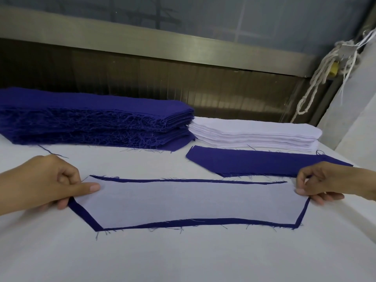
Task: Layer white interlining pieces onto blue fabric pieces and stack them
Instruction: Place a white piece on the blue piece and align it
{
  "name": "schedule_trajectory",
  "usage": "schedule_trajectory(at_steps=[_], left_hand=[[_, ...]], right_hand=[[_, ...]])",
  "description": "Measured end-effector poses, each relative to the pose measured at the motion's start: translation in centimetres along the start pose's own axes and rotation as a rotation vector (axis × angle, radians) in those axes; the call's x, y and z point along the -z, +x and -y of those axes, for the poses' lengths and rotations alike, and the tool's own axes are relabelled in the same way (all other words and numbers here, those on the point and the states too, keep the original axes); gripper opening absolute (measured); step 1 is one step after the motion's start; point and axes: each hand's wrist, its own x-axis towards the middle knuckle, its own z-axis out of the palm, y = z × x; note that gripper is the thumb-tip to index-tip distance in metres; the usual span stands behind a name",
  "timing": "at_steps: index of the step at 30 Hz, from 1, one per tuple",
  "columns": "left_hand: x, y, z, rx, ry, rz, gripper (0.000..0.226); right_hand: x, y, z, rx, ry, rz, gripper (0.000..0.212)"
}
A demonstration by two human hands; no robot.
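At far left, one left hand (50,184) is recorded, thumb laid on the white interlining piece (193,202) and remaining fingers curled at its left end, presumably so that alignment is kept. Behind it, one blue fabric stack (97,123) is kept, its sheets too many to be counted. At centre, the single interlining piece is laid on one blue fabric piece (83,213), whose margin is left showing on the table (183,257). Further right, one white interlining stack (254,135) and one loose blue piece (264,163) are placed within reach. At far right, one right hand (325,184) is noted, fingertips pinched on the interlining's right end.
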Motion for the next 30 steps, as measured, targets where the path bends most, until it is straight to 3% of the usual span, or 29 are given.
schedule_trajectory(at_steps=[4, 19, 27, 30], left_hand=[[0.4, 0.3, 0.4, 0.014, 0.041, -0.014, 0.087], [1.4, 1.7, 2.6, 0.095, 0.022, -0.009, 0.081], [1.8, 1.6, 2.0, 0.140, -0.029, 0.013, 0.060], [2.1, 1.6, 1.4, 0.047, -0.028, -0.105, 0.051]], right_hand=[[-0.1, -0.3, 0.4, 0.002, -0.004, -0.006, 0.048], [-0.3, -0.9, 1.2, 0.005, -0.037, 0.017, 0.058], [0.3, -0.7, 0.3, 0.001, -0.042, -0.016, 0.058], [0.3, -0.9, 0.7, 0.005, -0.027, 0.001, 0.059]])
